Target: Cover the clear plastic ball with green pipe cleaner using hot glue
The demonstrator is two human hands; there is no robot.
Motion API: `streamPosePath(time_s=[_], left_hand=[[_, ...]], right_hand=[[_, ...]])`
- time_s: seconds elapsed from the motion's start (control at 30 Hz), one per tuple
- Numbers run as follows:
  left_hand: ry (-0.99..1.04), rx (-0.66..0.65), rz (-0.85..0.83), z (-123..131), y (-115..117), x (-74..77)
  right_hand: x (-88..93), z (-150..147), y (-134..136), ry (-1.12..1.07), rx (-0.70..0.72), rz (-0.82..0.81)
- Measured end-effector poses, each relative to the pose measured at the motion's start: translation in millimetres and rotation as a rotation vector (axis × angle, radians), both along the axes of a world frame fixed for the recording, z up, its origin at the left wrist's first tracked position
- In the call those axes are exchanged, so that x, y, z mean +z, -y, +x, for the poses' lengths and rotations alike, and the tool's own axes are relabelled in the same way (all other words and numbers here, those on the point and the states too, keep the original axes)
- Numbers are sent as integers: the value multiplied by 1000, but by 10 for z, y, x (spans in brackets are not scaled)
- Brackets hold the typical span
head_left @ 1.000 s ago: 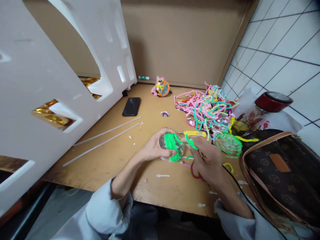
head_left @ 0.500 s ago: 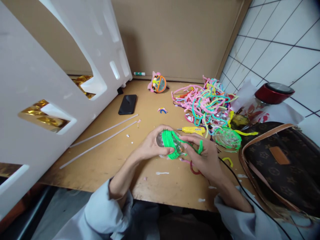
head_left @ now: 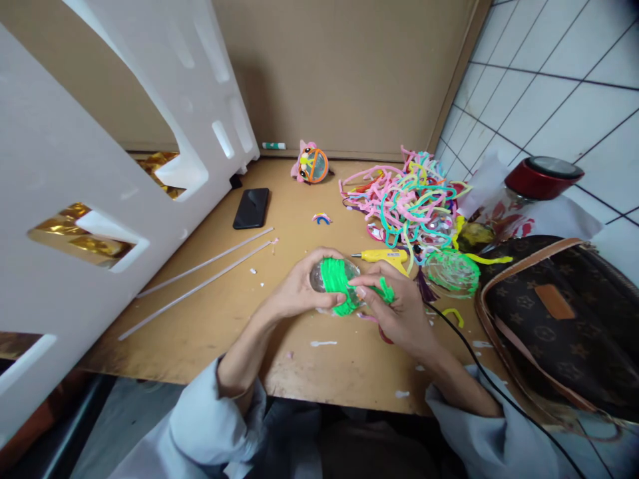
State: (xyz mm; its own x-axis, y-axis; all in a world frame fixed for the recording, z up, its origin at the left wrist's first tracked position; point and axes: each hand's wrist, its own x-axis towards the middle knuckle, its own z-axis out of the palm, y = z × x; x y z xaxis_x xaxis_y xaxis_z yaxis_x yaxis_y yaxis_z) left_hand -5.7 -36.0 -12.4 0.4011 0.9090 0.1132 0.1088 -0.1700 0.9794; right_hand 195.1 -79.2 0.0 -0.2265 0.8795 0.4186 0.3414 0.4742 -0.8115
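My left hand [head_left: 301, 286] is closed around a clear, rounded plastic piece [head_left: 316, 276], thumb across its front. Bright green pipe cleaner [head_left: 333, 274] is wound in several bands over its middle. Between thumb and fingers my right hand [head_left: 394, 303] pinches the green pipe cleaner's free end [head_left: 385, 290] close against the piece's right side. Just beyond the right hand lies a yellow glue gun [head_left: 382, 255]. Another clear piece with green strands [head_left: 453, 273] sits further right.
A tangle of coloured pipe cleaners [head_left: 414, 199] fills the back right. The brown handbag [head_left: 564, 319] and a red-lidded jar [head_left: 542, 178] stand at right. Phone [head_left: 251, 208], white sticks [head_left: 200, 286], a small decorated figure [head_left: 310, 163] and a white plastic panel [head_left: 164, 219] are further left. A black cable [head_left: 469, 352] crosses the right.
My right hand has moved left and in toward the clear piece, drawing the green pipe cleaner closer against it. The left hand keeps its hold. The whole view has shifted slightly.
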Motion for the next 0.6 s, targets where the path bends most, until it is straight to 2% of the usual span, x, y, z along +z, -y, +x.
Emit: streamPosePath(time_s=[0.6], left_hand=[[-54, 6, 36, -28, -9, -59]], right_hand=[[-27, -2, -45, 44, 40, 104]])
